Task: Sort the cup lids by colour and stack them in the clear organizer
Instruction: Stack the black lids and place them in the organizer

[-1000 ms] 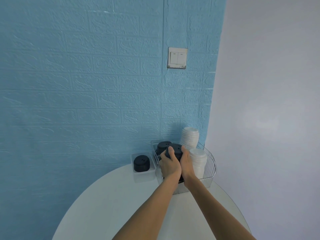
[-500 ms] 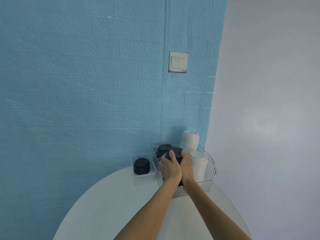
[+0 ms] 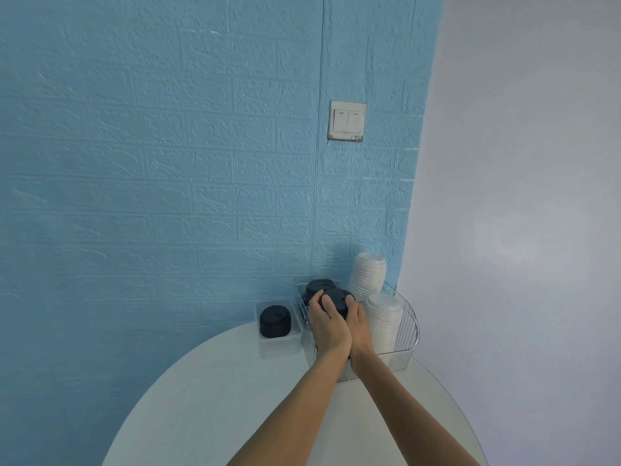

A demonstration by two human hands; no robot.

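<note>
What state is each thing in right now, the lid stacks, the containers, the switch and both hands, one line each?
Front black lid stack: upright in the clear organizer, gripped by both hands.
Rear black lid stack: upright in the organizer.
Left black lid stack: upright in small clear tray.
White lid stacks: upright, untouched.
Left hand: gripping.
Right hand: gripping.
Light switch: position unreadable.

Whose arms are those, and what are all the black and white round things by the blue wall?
A person wears a camera on their head, so you see their own arms reaching out. The left hand and right hand together grip a stack of black lids inside the clear organizer. Another black stack stands behind it, and two white stacks stand on the right. One more black stack sits in a small tray on the round white table.
</note>
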